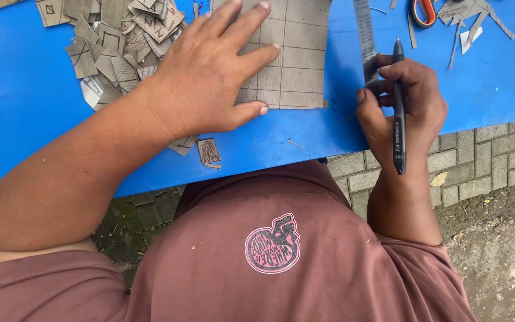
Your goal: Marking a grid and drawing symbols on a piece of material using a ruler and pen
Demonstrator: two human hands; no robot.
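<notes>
From the head camera, the left hand (210, 77) lies spread flat, pressing the gray sheet (290, 56) on the blue table (25, 77). The right hand (403, 104) pinches a black pen (399, 107) and touches the ruler (365, 39), just right of the sheet. If the flat hand lifts, the sheet might slide and lines go crooked. The ruler could tip off the near edge.

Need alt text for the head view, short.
A person's left hand presses flat on a grey gridded sheet on a blue table, while the right hand holds a black pen and touches a metal ruler. Cut grey squares lie piled left.
</notes>
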